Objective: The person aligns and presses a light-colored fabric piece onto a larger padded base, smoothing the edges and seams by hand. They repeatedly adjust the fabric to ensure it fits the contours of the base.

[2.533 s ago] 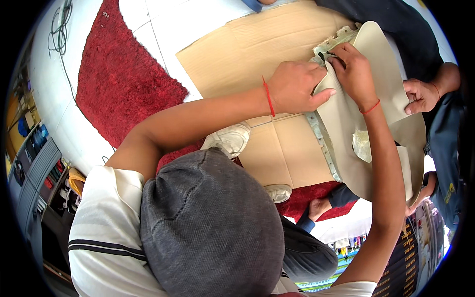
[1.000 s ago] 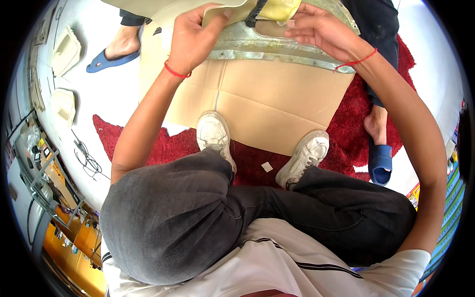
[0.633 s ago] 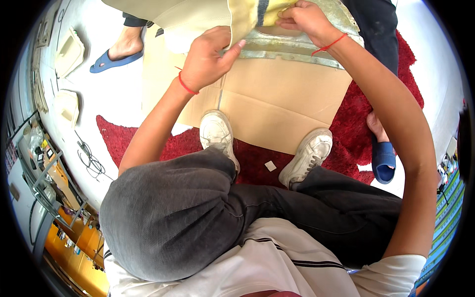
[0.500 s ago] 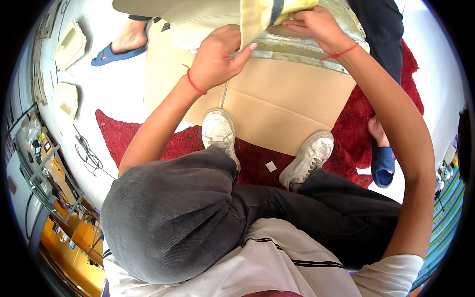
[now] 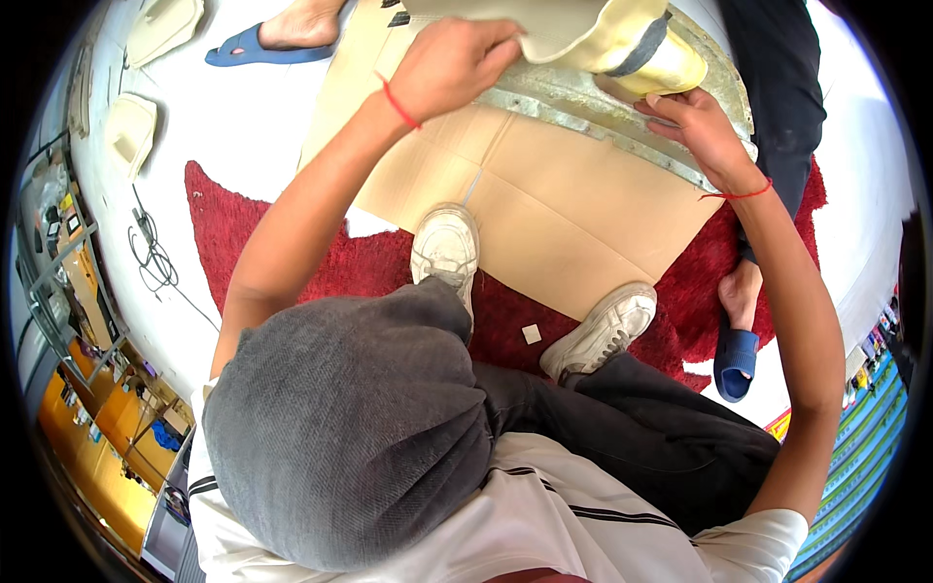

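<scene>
A cream leather-like sheet point(image 5: 562, 29) with a yellow backing point(image 5: 680, 70) and a dark grey strip point(image 5: 641, 47) is folded back at the top of the view. At its near left edge my left hand point(image 5: 457, 66) is closed, pinching the cream material. My right hand point(image 5: 708, 138) is beside the curled yellow end, fingertips touching its underside, fingers apart and pointing left. Beneath lies a rough, pale greenish-grey panel point(image 5: 559, 109) with a raised near edge. The sheet hides part of this panel.
Brown cardboard point(image 5: 569, 199) lies under the panel, over a dark red rug point(image 5: 335, 255). Another person's legs flank the panel, with blue slippers point(image 5: 272, 51). Two cream moulded parts point(image 5: 131, 134) and a coiled black cable point(image 5: 154, 251) lie left. A shelf point(image 5: 92, 389) stands lower left.
The view has shifted. My left hand has moved along the sheet's near edge, and its thumb is now tucked in. The yellow end has swung right and down, with my right hand below it.
</scene>
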A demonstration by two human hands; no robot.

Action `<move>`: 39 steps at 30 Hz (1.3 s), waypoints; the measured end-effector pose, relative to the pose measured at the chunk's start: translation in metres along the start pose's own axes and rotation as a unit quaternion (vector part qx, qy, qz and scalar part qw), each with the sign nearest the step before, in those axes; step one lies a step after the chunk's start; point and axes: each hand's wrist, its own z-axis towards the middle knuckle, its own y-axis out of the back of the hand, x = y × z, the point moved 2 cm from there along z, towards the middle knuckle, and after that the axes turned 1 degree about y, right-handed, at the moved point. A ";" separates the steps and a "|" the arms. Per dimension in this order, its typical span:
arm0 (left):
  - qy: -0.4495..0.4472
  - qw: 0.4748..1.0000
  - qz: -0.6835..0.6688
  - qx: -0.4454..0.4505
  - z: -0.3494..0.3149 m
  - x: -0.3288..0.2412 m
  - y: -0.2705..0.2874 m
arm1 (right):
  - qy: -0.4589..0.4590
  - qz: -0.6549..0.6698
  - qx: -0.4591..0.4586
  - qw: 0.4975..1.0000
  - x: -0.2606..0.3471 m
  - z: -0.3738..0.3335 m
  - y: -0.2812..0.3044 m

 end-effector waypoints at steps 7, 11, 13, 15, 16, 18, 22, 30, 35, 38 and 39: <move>-0.077 0.993 -0.090 -0.025 0.069 -0.009 0.024 | -0.044 -0.242 0.026 0.969 0.018 0.002 -0.016; -0.025 0.998 -0.041 0.040 0.083 -0.006 0.031 | 0.033 -0.091 -0.070 0.993 0.009 -0.003 -0.026; 0.005 0.995 -0.040 0.091 0.077 -0.011 0.034 | 0.030 -0.008 -0.105 0.994 -0.001 0.006 -0.016; 0.004 0.990 -0.041 0.136 0.057 -0.004 0.036 | 0.023 -0.006 -0.098 0.995 0.001 0.009 -0.016; -0.059 0.992 -0.008 0.107 0.045 -0.005 0.041 | 0.019 -0.005 -0.096 0.995 0.002 0.010 -0.016; -0.188 0.980 0.054 0.047 0.021 -0.005 0.046 | 0.009 -0.021 -0.102 0.995 0.002 0.012 -0.015; -0.100 0.994 0.051 -0.013 0.015 0.029 0.037 | -0.004 -0.047 -0.091 0.995 0.004 0.016 -0.023; -0.017 0.995 0.095 -0.020 0.047 0.035 0.030 | -0.046 -0.132 -0.032 0.990 0.016 0.016 -0.026; -0.016 0.996 0.088 -0.026 0.043 0.039 0.027 | 0.060 -0.096 -0.028 0.993 0.013 0.010 -0.049; -0.053 0.998 0.045 0.003 0.031 0.034 0.028 | 0.110 -0.007 -0.031 0.993 0.012 0.009 -0.058; -0.055 0.998 0.031 0.031 0.024 0.031 0.026 | 0.108 -0.016 -0.034 0.993 0.013 0.010 -0.059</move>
